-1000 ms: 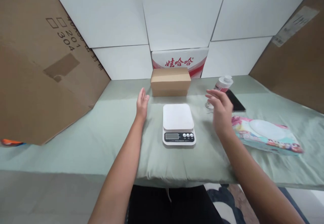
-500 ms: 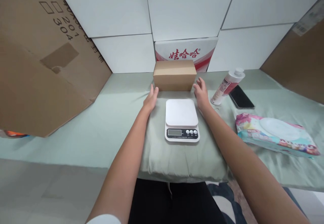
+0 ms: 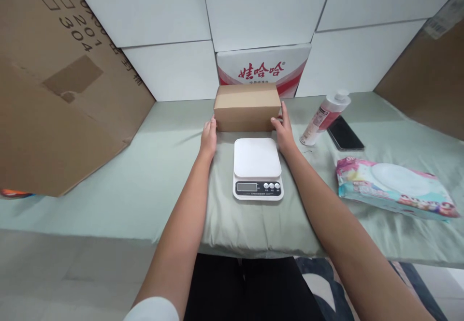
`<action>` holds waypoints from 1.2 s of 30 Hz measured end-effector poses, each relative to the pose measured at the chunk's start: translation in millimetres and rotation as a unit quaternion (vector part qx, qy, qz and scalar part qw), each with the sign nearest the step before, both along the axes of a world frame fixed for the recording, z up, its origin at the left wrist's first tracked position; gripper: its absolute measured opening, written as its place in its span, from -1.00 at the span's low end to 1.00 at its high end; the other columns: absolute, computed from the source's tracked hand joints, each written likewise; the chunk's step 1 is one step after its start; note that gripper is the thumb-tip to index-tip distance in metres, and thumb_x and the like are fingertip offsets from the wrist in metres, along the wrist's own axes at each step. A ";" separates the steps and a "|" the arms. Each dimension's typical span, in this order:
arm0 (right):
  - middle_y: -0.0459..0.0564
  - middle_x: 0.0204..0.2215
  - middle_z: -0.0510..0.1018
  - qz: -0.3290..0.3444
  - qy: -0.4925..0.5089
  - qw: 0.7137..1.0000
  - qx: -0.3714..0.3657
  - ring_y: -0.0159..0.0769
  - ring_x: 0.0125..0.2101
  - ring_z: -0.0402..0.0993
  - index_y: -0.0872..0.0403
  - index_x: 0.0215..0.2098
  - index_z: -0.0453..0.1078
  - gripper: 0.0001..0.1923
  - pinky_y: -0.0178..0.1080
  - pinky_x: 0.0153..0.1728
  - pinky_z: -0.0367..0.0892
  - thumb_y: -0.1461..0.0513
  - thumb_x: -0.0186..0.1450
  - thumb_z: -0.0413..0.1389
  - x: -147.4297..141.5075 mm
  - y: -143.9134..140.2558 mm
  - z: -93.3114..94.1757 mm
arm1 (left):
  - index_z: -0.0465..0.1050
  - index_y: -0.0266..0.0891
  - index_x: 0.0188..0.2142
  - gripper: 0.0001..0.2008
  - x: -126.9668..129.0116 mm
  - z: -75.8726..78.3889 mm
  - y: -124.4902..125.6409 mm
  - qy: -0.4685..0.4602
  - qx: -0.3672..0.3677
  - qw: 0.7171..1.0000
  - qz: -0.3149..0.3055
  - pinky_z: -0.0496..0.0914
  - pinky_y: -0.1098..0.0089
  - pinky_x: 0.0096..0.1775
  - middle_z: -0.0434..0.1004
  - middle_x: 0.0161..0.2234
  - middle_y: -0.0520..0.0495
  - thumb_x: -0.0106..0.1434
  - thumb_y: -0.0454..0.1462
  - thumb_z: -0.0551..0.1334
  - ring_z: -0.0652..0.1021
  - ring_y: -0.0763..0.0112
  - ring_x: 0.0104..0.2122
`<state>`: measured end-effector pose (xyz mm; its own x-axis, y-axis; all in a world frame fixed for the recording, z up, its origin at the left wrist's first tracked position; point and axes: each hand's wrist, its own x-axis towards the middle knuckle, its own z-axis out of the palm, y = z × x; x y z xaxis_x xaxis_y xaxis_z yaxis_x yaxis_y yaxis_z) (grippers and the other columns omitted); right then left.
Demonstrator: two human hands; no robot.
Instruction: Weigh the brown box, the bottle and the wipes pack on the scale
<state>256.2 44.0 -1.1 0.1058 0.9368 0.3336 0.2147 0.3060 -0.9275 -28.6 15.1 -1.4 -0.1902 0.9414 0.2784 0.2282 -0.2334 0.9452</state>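
A: The cardboard box sits at twelve o'clock from the kitchen scale, just beyond it on the pale green cloth. It is a closed oblong of plain brown card, matte, with square edges and no print showing.

B: And the hands?

A: The left hand lies flat against the box's nine o'clock end, fingers straight and together. The right hand presses the three o'clock end, fingers extended up the side, thumb toward the front face. Both touch the box; neither curls round it.

B: The scale?

A: White, smooth plastic, a rounded square platform with a dark display strip and small round buttons at its six o'clock edge.

B: What else lies about?

A: At two o'clock a tilted white bottle with a pink label, a dark glossy phone just beside it. At three o'clock a soft, crinkly wipes pack. Behind the box stands a white carton with red lettering.
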 end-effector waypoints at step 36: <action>0.12 0.48 0.21 0.026 -0.078 0.988 0.132 0.16 0.47 0.18 -0.19 0.52 0.04 -0.12 0.25 0.37 0.36 -0.23 0.38 0.18 45.2 -163.2 28.5 | 0.25 -0.06 0.49 -0.13 30.1 31.0 -196.0 -0.029 0.021 0.997 -0.065 0.25 0.09 0.50 0.29 0.49 -0.11 0.40 0.33 0.07 0.29 0.00 0.49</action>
